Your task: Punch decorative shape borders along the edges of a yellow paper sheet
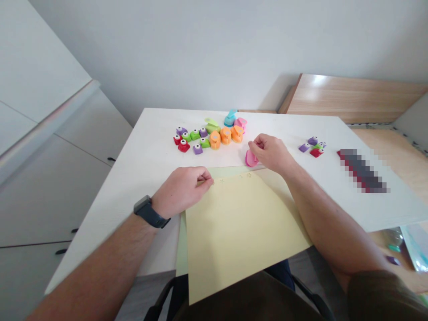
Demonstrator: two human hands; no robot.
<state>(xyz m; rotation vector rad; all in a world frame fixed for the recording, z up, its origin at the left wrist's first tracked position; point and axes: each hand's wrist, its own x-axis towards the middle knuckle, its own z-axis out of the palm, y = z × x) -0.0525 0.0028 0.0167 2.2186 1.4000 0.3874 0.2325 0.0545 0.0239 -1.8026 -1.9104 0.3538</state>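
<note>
A large sheet of yellow paper [247, 223] hangs over the table's near edge, with small punched shapes along its far edge. My left hand [183, 189], a dark watch on its wrist, pinches the paper's far left corner. My right hand [270, 154] has its fingers closed on a pink craft punch [251, 158] at the paper's far right edge. The hand covers part of the punch, and whether paper sits in its slot is hidden. Beneath the yellow sheet lies a pale green sheet [182, 249].
Beyond the paper, orange punches [215, 140], a blue punch [230, 119] and several small red, green and purple punches [198, 149] stand grouped on the white table [140, 151]. More small punches [316, 153] sit at the right, near a blurred dark object [363, 171].
</note>
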